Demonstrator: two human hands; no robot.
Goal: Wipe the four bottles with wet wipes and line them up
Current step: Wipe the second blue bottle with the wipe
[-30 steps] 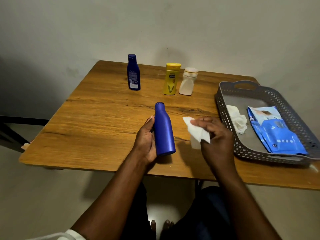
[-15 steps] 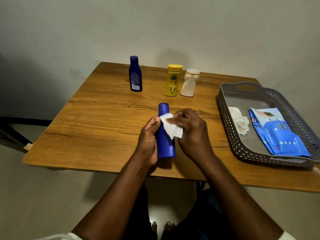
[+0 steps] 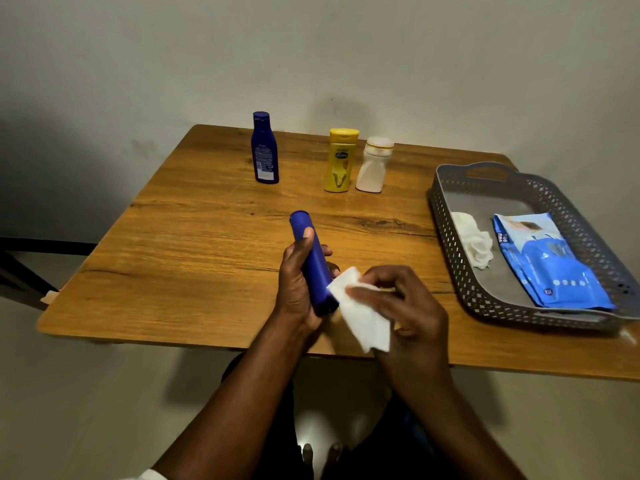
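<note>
My left hand [image 3: 298, 285] grips a plain blue bottle [image 3: 317, 271], tilted with its cap pointing away from me, above the near part of the wooden table [image 3: 173, 244]. My right hand [image 3: 405, 306] pinches a white wet wipe [image 3: 363, 313] that touches the bottle's lower end. Three bottles stand upright at the back: a dark blue one [image 3: 264, 148] on the left, a yellow one [image 3: 340, 161] and a small white one [image 3: 374, 165] close together to its right.
A grey perforated tray [image 3: 450, 216] sits on the table's right side, holding a crumpled used wipe [image 3: 475, 242] and a blue wet-wipe pack [image 3: 547, 261]. A wall rises right behind the table. A dark chair frame [image 3: 20, 258] shows at the left.
My right hand brought the wipe onto the upper part of the bottle, then slid it down to the bottom end. My left hand tilted the bottle further and shifted its thumb up the side.
</note>
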